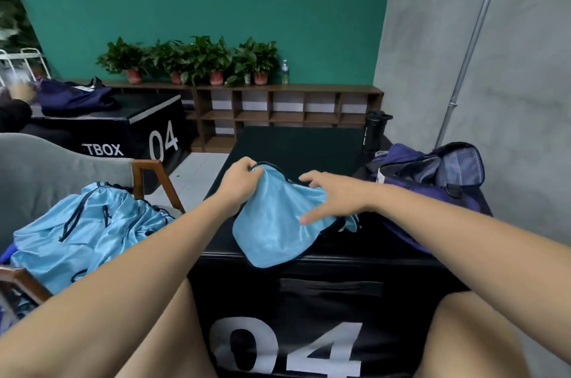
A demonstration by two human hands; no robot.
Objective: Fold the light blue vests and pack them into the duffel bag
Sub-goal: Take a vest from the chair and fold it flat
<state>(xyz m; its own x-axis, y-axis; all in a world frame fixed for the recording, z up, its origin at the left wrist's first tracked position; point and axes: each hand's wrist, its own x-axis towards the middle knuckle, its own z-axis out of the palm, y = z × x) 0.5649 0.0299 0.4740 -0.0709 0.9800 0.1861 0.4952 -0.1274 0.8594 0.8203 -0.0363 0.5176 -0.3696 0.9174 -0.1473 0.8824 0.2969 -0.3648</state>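
Observation:
A light blue vest (275,223) with dark trim lies partly bunched on the black box (293,146) in front of me, its lower edge hanging over the front. My left hand (239,181) pinches its top left edge. Fingers spread, my right hand (332,195) rests on the vest's right side. A pile of more light blue vests (83,229) sits on the grey chair (40,167) at my left. The purple duffel bag (432,180) stands unzipped on the box's right end, its inside showing.
A black bottle (374,130) stands behind the duffel bag. Another black box (123,127) marked 04 at the left carries a dark blue bag (74,96). Wooden shelves (278,109) with potted plants (191,59) line the green wall. A grey wall is close on the right.

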